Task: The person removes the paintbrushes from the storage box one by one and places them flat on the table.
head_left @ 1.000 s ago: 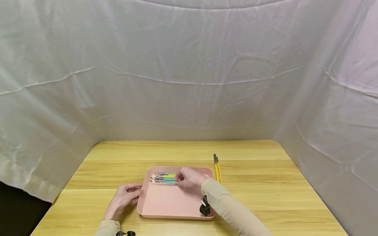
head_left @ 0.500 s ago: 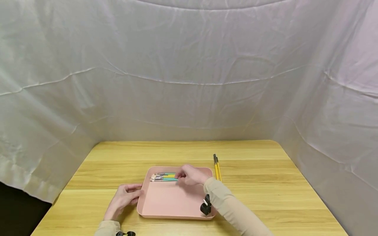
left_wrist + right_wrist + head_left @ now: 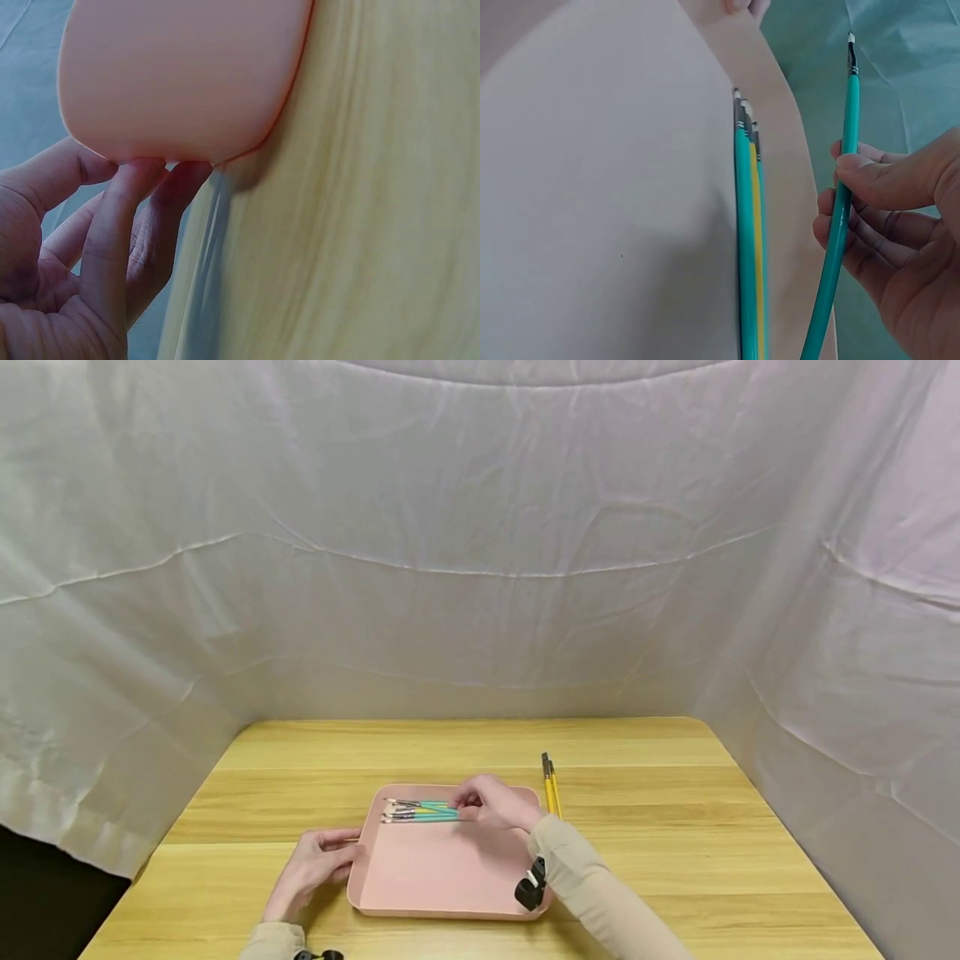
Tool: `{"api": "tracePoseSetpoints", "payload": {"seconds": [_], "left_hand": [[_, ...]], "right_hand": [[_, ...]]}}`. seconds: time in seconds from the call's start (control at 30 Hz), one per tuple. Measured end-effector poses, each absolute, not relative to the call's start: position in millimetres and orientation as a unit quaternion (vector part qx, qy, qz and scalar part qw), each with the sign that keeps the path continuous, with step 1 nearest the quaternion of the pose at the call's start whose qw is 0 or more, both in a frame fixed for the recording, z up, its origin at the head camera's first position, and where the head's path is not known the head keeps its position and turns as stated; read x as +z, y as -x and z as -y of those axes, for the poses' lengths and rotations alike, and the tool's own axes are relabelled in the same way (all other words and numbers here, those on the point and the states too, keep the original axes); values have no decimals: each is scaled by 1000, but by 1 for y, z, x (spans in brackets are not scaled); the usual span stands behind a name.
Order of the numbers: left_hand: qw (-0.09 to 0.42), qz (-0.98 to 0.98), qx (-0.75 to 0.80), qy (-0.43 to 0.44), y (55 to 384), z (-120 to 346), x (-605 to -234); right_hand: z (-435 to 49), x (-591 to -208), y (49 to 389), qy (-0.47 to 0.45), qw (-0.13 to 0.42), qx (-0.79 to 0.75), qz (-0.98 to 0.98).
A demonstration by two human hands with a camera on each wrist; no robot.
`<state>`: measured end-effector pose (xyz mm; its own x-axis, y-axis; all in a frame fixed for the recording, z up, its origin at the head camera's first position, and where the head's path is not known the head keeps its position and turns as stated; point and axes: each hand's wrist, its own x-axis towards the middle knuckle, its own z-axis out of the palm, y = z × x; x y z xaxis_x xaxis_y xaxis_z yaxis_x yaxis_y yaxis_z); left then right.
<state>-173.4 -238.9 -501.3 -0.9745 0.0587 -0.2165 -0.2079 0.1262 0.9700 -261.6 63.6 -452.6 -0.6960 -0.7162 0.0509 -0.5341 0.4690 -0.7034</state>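
My right hand (image 3: 491,802) pinches a slim teal paintbrush (image 3: 845,124) between thumb and fingers, over the far side of a pink tray (image 3: 442,877). Its pale bristle tip points away from the palm in the right wrist view. Beneath, several paintbrushes (image 3: 744,217) with teal and yellow handles lie side by side along the tray's far wall, bristles to the left in the head view. My left hand (image 3: 315,864) is at the tray's left side. In the left wrist view its fingertips (image 3: 191,171) rest against the outer wall; I see no grip round the rim.
Two yellow-handled paintbrushes (image 3: 552,785) lie on the wooden table (image 3: 660,860) just right of the tray's far corner. Pale cloth (image 3: 480,635) hangs behind and on both sides of the table.
A teal brush that lay apart on the near side now lies against the row. My right hand has shifted slightly right and away, holding a brush. The left hand and tray stay put.
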Motion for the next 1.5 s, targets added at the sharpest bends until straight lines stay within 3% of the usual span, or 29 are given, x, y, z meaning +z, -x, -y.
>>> {"api": "tracePoseSetpoints", "payload": {"seconds": [0.63,0.87,1.17,1.5], "left_hand": [[109,-738,664,49,173,241,-504],[113,-731,671,49,172,240,-503],[112,-735,668,47,172,240,-502],[108,-733,670,47,173,239,-502]], "right_hand": [[-90,-450,243,324,83,-374,-865],[-103,-453,241,335,69,-425,-838],[-120,-456,237,278,81,-533,-795],[-134,-466,236,250,21,-636,-730]]}}
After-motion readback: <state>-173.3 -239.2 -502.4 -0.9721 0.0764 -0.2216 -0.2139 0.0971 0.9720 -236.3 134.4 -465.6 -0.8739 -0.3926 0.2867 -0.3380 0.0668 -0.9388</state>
